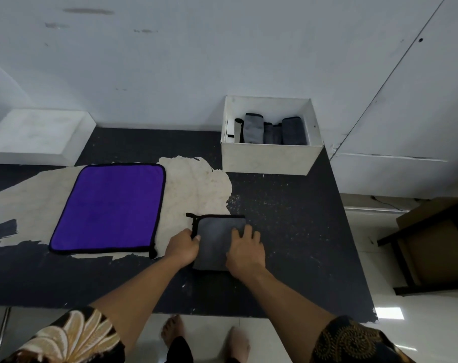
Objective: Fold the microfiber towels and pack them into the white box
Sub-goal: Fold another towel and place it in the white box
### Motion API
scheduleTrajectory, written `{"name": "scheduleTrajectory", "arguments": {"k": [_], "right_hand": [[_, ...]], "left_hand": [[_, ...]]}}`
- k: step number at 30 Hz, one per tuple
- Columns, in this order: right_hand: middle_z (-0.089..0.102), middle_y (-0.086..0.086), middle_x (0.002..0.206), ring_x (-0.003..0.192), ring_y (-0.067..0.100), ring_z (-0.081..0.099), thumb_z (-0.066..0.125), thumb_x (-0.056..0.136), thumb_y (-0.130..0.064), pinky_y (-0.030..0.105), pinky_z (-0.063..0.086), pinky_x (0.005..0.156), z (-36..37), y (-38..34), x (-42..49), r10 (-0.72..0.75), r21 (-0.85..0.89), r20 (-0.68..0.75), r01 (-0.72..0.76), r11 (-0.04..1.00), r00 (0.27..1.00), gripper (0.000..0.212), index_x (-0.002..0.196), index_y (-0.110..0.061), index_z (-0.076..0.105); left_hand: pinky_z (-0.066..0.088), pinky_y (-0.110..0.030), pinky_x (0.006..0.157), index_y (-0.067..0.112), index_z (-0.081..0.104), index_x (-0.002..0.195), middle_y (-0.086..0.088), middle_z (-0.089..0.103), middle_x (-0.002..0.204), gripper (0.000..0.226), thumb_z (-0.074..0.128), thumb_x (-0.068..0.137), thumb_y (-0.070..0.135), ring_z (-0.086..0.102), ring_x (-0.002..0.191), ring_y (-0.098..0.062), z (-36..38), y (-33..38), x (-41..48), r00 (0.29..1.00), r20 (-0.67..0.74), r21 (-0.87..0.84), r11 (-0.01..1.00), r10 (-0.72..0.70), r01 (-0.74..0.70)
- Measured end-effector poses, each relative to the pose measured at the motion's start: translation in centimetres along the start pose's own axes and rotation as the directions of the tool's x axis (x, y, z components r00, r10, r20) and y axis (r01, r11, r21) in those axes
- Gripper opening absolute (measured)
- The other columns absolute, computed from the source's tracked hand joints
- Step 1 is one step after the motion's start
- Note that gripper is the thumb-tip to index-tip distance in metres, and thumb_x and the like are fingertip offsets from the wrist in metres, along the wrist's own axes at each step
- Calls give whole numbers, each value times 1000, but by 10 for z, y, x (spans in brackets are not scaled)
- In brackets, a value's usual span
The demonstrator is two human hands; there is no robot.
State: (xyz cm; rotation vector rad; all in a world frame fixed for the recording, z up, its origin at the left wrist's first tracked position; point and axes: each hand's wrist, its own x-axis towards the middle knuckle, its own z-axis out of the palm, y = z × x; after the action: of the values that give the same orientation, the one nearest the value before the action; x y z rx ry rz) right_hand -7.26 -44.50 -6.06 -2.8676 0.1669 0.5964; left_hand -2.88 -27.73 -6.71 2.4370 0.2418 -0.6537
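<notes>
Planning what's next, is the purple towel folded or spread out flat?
Spread out. The purple towel lies flat as one full rectangle on the table, black edging visible all round.

Single view: a wide-angle camera on my head, facing forward and down across the table (pixel 288 231). My left hand (pixel 182 247) and right hand (pixel 244 254), on the grey towel (pixel 214 239), sit near the lens at lower centre. The white box (pixel 267 158) marks the far edge.

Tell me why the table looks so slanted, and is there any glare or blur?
Head view: the wide lens splays the table edges and tilts the wall seam; light is soft and even, shadows faint; one glare patch on the floor tile; towels in the white box look dim and soft.
</notes>
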Motion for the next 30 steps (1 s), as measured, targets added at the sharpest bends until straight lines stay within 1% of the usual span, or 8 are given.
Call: {"name": "scheduleTrajectory", "arguments": {"k": [4, 9, 13, 17, 22, 25, 27, 30], "right_hand": [[23, 16, 144, 123, 33, 42, 69, 87, -32, 39, 46, 98, -1, 1, -4, 50, 97, -32, -47, 994, 998, 72, 145, -13, 31], [32, 15, 137, 109, 31, 59, 73, 86, -26, 35, 49, 89, -4, 2, -3, 154, 301, 9, -149, 942, 988, 70, 139, -13, 29], [57, 13, 122, 107, 29, 61, 71, 85, -24, 32, 46, 80, -10, 7, 4, 294, 551, 110, -304, 777, 950, 56, 128, -12, 37], [68, 6, 105, 96, 23, 65, 68, 84, -33, 26, 46, 74, -17, 15, 10, 316, 699, 141, -321, 639, 938, 31, 107, -13, 64], [62, 0, 102, 87, 16, 58, 61, 94, -30, 34, 53, 81, -23, 28, 14, 340, 870, 75, -228, 437, 937, 14, 97, -18, 55], [57, 0, 98, 90, 23, 61, 59, 96, -25, 46, 60, 78, -18, 38, 8, 366, 829, 67, -256, 498, 928, 16, 106, -14, 52], [59, 7, 106, 91, 26, 62, 61, 95, -25, 42, 62, 67, -16, 44, 2, 370, 747, 121, -330, 577, 921, 29, 118, -12, 50], [63, 10, 115, 98, 27, 63, 66, 91, -29, 36, 56, 75, -11, 55, -4, 359, 626, 120, -351, 696, 926, 42, 124, -13, 46]], "left_hand": [[44, -30, 71, 6, 57, 116, -10, 64, 107, 32, 45, 101, 31, 59, 92, -21, -1, -1, 1, 1000, -2, 12, 1000, -2, 2], [45, -30, 71, 9, 56, 107, -7, 62, 101, 26, 45, 101, 31, 58, 89, -20, 0, 1, -2, 1000, -9, 15, 1000, -6, 6], [45, -31, 69, 9, 54, 99, -8, 61, 94, 25, 42, 102, 31, 57, 84, -19, 1, 3, -4, 1000, -3, -33, 999, 13, -13], [39, -27, 57, 17, 48, 87, -4, 58, 80, 22, 41, 103, 29, 55, 72, -14, 0, 8, -9, 992, -87, -156, 983, 88, -101], [41, -24, 58, 19, 48, 98, 0, 60, 86, 20, 41, 102, 38, 59, 79, -12, 4, 23, -16, 971, -162, -266, 939, 178, -216], [46, -23, 64, 19, 47, 113, 2, 61, 97, 23, 48, 99, 37, 61, 90, -16, 14, 26, -19, 975, -113, -247, 945, 190, -213], [49, -27, 78, 16, 39, 130, -5, 60, 114, 43, 57, 95, 34, 60, 103, -22, 21, 25, -20, 987, 13, -195, 968, 161, -155], [47, -29, 90, 15, 26, 143, -8, 55, 131, 70, 68, 88, 29, 56, 116, -24, 28, 22, -22, 982, 108, -110, 984, 154, -142]]}}
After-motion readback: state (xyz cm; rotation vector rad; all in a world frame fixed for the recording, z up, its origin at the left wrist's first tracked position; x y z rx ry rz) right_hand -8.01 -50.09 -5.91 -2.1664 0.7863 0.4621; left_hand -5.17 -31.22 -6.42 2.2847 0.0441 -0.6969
